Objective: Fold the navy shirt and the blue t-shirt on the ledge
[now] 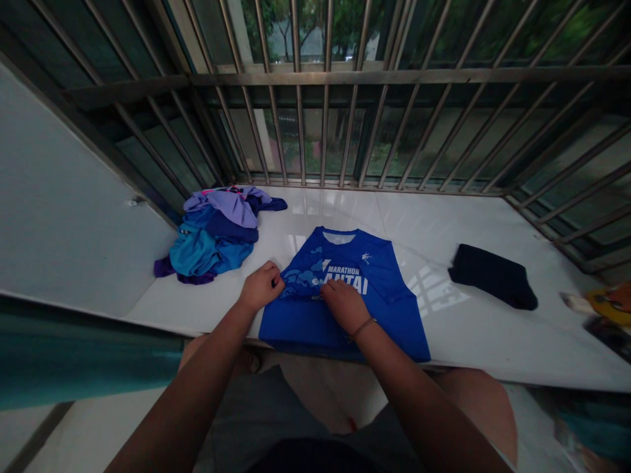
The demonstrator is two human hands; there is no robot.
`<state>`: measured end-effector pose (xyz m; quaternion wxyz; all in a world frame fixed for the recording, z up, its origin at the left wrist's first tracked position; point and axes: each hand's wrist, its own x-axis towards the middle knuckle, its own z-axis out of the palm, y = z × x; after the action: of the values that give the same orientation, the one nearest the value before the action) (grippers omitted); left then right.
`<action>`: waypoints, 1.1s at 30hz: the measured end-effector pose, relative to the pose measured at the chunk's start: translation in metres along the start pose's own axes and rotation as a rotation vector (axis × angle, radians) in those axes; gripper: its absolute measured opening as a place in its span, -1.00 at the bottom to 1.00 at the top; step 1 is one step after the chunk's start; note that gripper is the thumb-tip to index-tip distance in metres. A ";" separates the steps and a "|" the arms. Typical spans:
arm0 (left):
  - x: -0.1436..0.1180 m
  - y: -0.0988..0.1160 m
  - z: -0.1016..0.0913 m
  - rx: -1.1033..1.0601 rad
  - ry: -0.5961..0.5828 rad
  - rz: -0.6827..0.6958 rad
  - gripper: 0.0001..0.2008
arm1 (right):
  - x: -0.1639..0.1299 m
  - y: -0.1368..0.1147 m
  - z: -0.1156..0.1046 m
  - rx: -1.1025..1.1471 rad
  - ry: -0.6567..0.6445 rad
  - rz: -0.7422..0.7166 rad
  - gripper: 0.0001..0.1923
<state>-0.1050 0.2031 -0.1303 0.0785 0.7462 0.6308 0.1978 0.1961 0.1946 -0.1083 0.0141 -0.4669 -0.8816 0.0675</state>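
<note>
The blue jersey [345, 295] lies flat, front up, on the white tiled ledge [483, 328], at the centre of the view. Its collar points to 12 o'clock toward the window bars [325, 125]; its hem hangs slightly over the near edge of the ledge at 6 o'clock.

Left hand [261, 286]: positioned at the jersey's 9 o'clock edge. The fingers are clenched on a fold of the fabric at the side seam.

Right hand [345, 305]: resting on the jersey's chest, just below the white lettering. The fingertips press or pinch the cloth; whether a fold is actually grasped cannot be told. A thin band [365, 325] sits on the wrist.

Surroundings:
- A pile of clothes [217, 240] in purple, teal and blue lies at 10 o'clock from the jersey, near it but apart, close to the left wall [59, 217].
- A folded dark garment [493, 276] lies at 3 o'clock, well apart from the jersey.
- A yellow object [611, 303] sits at the far right edge of the ledge, partly cut off by the frame.

Open surface: bare tile runs between the jersey and the folded dark garment, and between the collar and the base of the bars at 12 o'clock. At 9 o'clock only a narrow strip of tile separates the left hand from the pile.
</note>
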 end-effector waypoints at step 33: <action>0.003 -0.007 0.003 -0.096 0.068 -0.016 -0.63 | -0.097 0.092 0.006 0.012 0.329 0.415 -0.70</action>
<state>-0.1098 0.2075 -0.1354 0.0944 0.7293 0.6288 0.2526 0.3260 0.1645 -0.1232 0.1458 -0.6424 -0.7523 -0.0024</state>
